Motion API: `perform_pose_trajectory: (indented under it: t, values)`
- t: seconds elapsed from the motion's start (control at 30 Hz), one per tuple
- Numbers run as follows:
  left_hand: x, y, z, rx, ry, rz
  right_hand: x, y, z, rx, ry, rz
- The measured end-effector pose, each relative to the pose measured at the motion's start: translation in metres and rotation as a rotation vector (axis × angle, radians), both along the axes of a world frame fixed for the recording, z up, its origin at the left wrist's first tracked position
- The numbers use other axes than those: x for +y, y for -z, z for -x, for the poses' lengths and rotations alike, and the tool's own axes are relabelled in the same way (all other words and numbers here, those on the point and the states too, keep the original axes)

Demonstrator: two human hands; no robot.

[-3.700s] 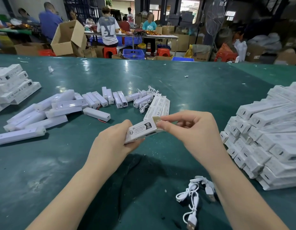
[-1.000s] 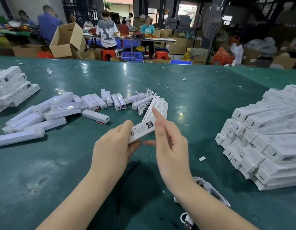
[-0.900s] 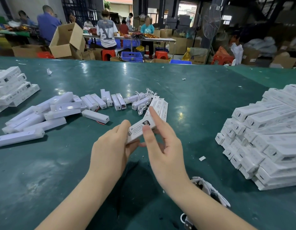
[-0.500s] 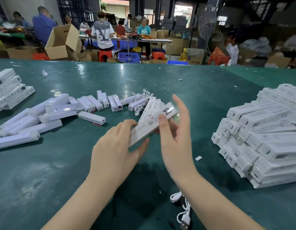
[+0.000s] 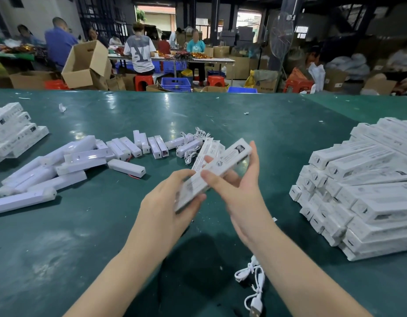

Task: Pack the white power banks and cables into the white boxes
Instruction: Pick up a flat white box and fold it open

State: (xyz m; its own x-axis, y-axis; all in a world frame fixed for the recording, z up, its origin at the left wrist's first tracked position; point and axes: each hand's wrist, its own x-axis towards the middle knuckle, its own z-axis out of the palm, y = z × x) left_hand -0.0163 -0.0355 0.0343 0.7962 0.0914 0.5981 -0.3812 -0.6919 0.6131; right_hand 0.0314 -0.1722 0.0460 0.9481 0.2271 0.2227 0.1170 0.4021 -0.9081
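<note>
since a second ago the white box has tilted rightward, above the table; left hand and right hand both grip it. light, stiff card, best held by its long edges.

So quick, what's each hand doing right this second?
Left hand: grips the near end of the white box.
Right hand: holds the same box farther along, thumb on top, fingers beneath.
</note>
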Motion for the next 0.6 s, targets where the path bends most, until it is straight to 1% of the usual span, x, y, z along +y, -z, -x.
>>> perform_pose_trajectory:
  t: [0.07, 0.1, 0.13, 0.17, 0.2, 0.23, 0.3, 0.37, 0.43, 0.53, 0.6]
  values:
    - [-0.001, 0.002, 0.000, -0.013, 0.097, 0.069, -0.003, -0.005, -0.001, 0.110, -0.119, -0.041]
    - [-0.003, 0.003, 0.000, -0.019, 0.134, 0.082, -0.003, -0.009, 0.002, 0.105, -0.169, 0.013]
    - [-0.005, 0.004, 0.000, -0.034, 0.162, 0.074, -0.002, -0.012, 0.006, 0.096, -0.196, 0.110]
    - [-0.006, 0.005, -0.001, -0.075, 0.183, 0.046, 0.000, -0.013, 0.009, 0.105, -0.195, 0.175]
    - [-0.006, 0.007, -0.002, -0.135, 0.198, 0.023, 0.001, -0.014, 0.012, 0.138, -0.179, 0.166]
    - [-0.005, 0.008, -0.002, -0.190, 0.211, 0.036, 0.003, -0.016, 0.013, 0.195, -0.153, 0.080]
    - [0.001, 0.006, -0.001, -0.251, 0.196, 0.143, -0.002, -0.026, 0.015, 0.288, -0.100, -0.177]
    - [0.007, 0.005, -0.002, -0.277, 0.131, 0.212, -0.016, -0.038, 0.017, 0.313, -0.031, -0.346]
    - [0.011, 0.007, -0.004, -0.250, 0.086, 0.213, -0.035, -0.046, 0.024, 0.341, 0.064, -0.401]
    - [0.008, 0.009, -0.006, -0.195, 0.106, 0.195, -0.067, -0.051, 0.035, 0.415, 0.240, -0.451]
    - [0.005, 0.011, -0.007, -0.192, 0.116, 0.175, -0.089, -0.048, 0.039, 0.436, 0.287, -0.512]
